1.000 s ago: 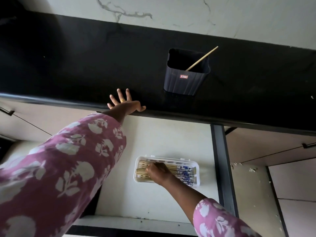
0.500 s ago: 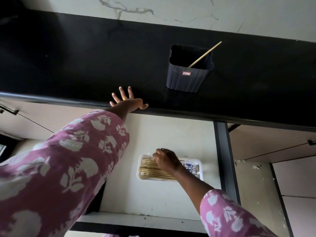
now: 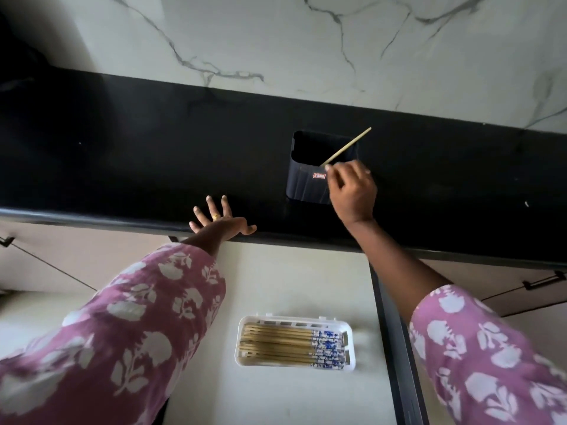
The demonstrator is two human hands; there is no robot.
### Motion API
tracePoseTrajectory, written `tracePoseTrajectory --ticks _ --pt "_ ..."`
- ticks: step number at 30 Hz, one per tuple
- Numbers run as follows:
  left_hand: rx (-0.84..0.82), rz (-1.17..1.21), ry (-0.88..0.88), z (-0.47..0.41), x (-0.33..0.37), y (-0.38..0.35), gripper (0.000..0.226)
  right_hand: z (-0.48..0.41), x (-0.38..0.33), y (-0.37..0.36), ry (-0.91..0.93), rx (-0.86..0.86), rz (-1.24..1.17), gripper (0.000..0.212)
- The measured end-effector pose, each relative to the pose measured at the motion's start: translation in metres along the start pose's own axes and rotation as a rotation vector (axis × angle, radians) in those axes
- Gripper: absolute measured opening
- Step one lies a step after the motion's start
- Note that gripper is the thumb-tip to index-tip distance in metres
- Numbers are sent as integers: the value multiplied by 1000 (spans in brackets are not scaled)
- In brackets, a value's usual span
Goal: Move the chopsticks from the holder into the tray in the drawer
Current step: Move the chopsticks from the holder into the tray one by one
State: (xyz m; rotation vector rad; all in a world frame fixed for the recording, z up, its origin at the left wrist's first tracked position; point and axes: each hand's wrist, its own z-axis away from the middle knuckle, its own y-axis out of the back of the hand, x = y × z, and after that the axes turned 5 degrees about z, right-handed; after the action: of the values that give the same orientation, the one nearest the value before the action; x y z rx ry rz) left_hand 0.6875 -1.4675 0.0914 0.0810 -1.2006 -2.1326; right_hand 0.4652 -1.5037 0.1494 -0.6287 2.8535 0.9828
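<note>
Right hand [image 3: 352, 191] reached to the black holder [image 3: 303, 182], fingers curled beside the single chopstick [image 3: 349, 145] leaning in it; whether they pinched it could not be told. Left hand [image 3: 221, 223] lay spread on the counter edge [image 3: 122, 216]. Other chopsticks [image 3: 276, 342] lay flat in the white tray [image 3: 242, 361] in the drawer [image 3: 291, 286].

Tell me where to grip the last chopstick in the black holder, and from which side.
Pinch the chopstick on its bare shaft above the rim of the holder, coming from the near right, where the right hand is. It leans toward the far right, so pull along that slant.
</note>
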Motion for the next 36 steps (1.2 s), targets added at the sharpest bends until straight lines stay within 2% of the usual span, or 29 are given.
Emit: tracePoseTrajectory --ticks 2,5,9,10,13,15,17,22,24,26,32,36 --pt "-2 -2 -2 0 3 2 90 -28 10 -3 -139 -10 -20 16" --pt "-2 3 2 0 4 4 90 -60 24 -15 -450 -109 -84 18" --pt "-1 2 5 -9 2 3 92 -88 53 -39 -837 -294 -99 42" --pt "1 1 10 -11 2 2 93 -92 57 -45 -944 -316 -167 45" --pt "4 -10 25 -16 2 -1 98 -98 64 -57 -1209 -321 -457 40" --pt "6 -12 33 -20 3 -2 98 -101 66 -64 -1293 -351 -531 30" --pt "3 -10 40 -23 2 -3 99 -103 66 -67 -1329 -360 -562 27" --pt "-14 -37 61 -28 3 -4 100 -108 68 -74 -1358 -317 -611 36" --pt "-19 -43 62 -28 3 -4 100 -110 67 -75 -1311 -287 -571 27" --pt "-19 -34 57 -29 3 -4 99 -111 60 -74 -1226 -276 -539 10" --pt "-6 -25 60 -28 3 -5 99 -111 46 -71 -993 -297 -544 30" --pt "3 -22 55 -25 3 -6 97 -113 37 -61 -992 -350 -672 31"
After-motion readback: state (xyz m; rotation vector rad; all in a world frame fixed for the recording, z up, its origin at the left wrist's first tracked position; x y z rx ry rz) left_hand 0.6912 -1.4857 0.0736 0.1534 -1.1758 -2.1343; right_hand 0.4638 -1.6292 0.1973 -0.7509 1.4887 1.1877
